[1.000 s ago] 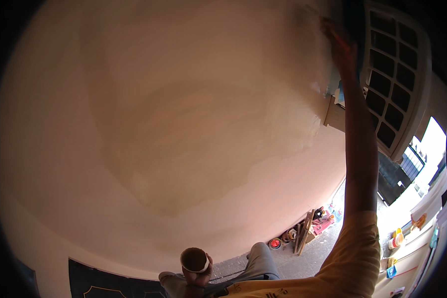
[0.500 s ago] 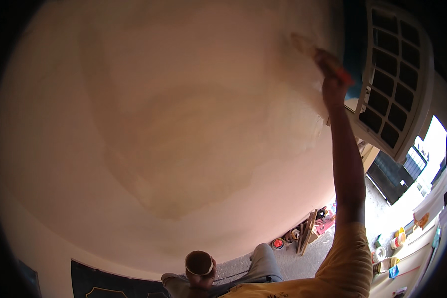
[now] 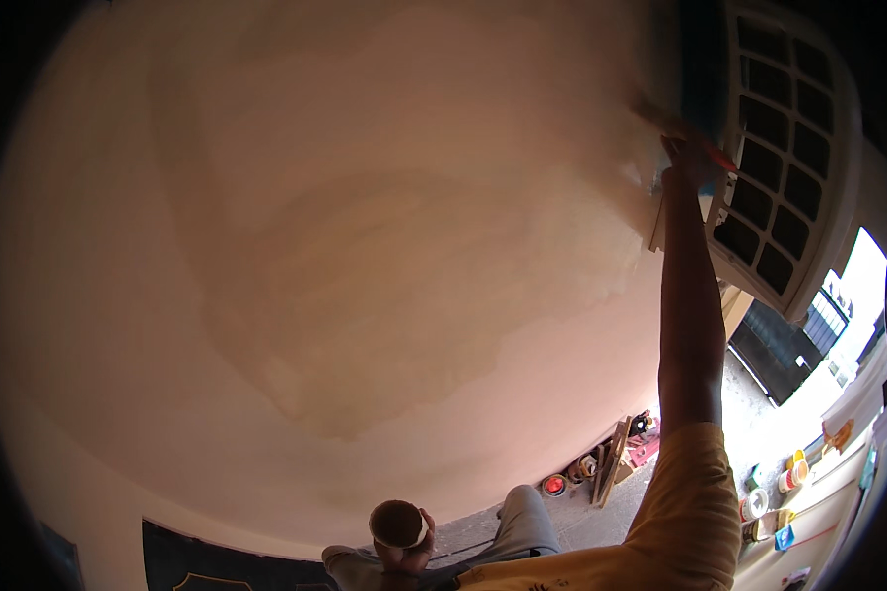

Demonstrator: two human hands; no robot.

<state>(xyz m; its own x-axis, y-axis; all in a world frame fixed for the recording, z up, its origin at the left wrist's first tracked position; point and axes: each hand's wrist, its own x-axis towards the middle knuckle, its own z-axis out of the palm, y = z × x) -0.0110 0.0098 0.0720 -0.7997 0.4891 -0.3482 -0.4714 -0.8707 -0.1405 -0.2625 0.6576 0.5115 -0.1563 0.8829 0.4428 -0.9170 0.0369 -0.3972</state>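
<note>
My right hand [image 3: 690,158] is raised at upper right, closed around a red-handled paintbrush [image 3: 722,160] whose head is blurred against the wall [image 3: 414,266], beside a white grid-fronted frame [image 3: 779,177]. The wall is pale pink with uneven beige-grey patches. Low in the view, my left hand [image 3: 408,552] grips a round container [image 3: 397,522] with a pale rim and a dark brown inside; what it contains I cannot make out.
Dark panels [image 3: 217,557] are at lower left. Below, along the wall's foot, lie wooden boards [image 3: 613,463], a red-topped can [image 3: 554,485] and clutter. Several tubs [image 3: 793,478] stand at right, near a bright opening with a dark gate [image 3: 769,350].
My right hand has come down from near the top of the view with the brush, lately shifting rightward toward the frame. My left hand and container have moved slightly down and right in the picture.
</note>
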